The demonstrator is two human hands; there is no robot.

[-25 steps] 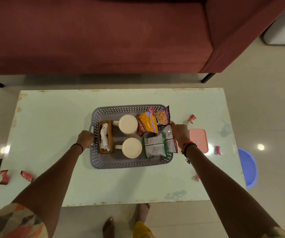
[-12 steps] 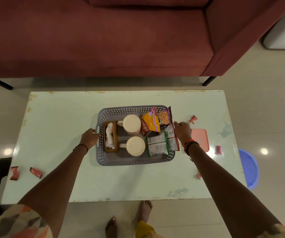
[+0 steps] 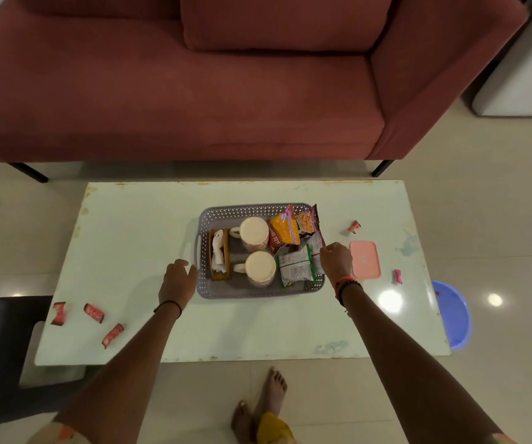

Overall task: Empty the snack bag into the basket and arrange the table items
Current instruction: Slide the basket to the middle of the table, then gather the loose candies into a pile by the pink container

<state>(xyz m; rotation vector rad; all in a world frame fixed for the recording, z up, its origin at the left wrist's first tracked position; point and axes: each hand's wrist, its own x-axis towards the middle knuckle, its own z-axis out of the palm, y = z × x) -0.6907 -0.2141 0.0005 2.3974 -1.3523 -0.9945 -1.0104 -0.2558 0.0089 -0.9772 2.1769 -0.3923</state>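
A grey perforated basket (image 3: 251, 209) stands at the middle of the pale table (image 3: 136, 238). Inside it are two cream mugs (image 3: 254, 232) (image 3: 260, 272), a wooden holder with white tissue (image 3: 219, 255), and several snack packets: an orange one (image 3: 285, 232), a peanut one (image 3: 308, 221) and a green-silver one (image 3: 296, 268). My left hand (image 3: 178, 280) hovers just off the basket's left wall, fingers apart, holding nothing. My right hand (image 3: 336, 261) is curled over the basket's right rim beside the packets and hides the rim there.
A pink lid (image 3: 365, 259) lies right of the basket. Red wrappers lie at the table's left (image 3: 58, 313) (image 3: 93, 313) (image 3: 113, 335); two more lie at its right (image 3: 354, 226) (image 3: 397, 277). A blue tub (image 3: 453, 315) sits on the floor; a maroon sofa (image 3: 175, 91) is behind.
My left hand has come off the basket's left handle and drawn back a little. My right hand stays at the right rim. The view has tilted up toward the sofa.
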